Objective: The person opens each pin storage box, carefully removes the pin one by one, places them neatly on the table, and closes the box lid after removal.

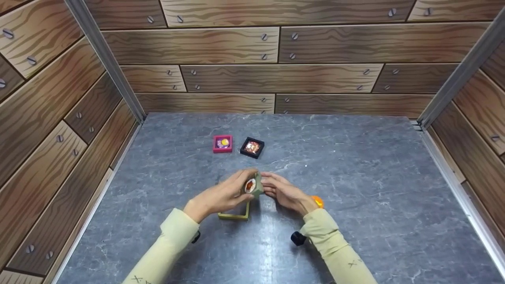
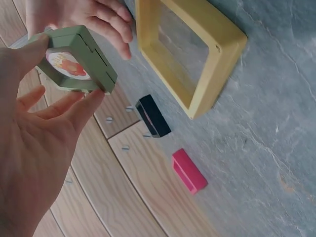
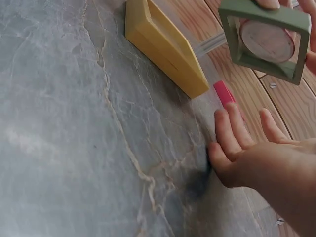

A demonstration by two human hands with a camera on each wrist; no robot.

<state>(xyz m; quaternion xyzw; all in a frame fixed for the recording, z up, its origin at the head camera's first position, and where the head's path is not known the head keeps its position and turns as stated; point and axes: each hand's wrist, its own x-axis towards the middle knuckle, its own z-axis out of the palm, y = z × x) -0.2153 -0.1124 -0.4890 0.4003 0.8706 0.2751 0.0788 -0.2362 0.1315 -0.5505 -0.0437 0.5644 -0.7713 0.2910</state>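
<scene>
A small green square display frame [image 1: 258, 188] is held up over the table by my left hand [image 1: 225, 194], pinched between thumb and fingertips. Its clear window carries a round badge [image 2: 69, 65] with a red and orange picture; the right wrist view shows the badge's plain pale back. My right hand [image 1: 286, 193] is beside the frame with fingers extended, apart from it in the right wrist view [image 3: 256, 160]. A larger yellow frame [image 1: 233, 216] with an empty-looking clear window is on the table below my left hand, which partly covers it in the head view.
Farther back on the table are a pink frame [image 1: 223, 150] and a black frame [image 1: 249, 154], each with a round badge inside. An orange round object [image 1: 318, 202] peeks out beside my right wrist. Wood-patterned walls [image 1: 229, 79] enclose the back and both sides.
</scene>
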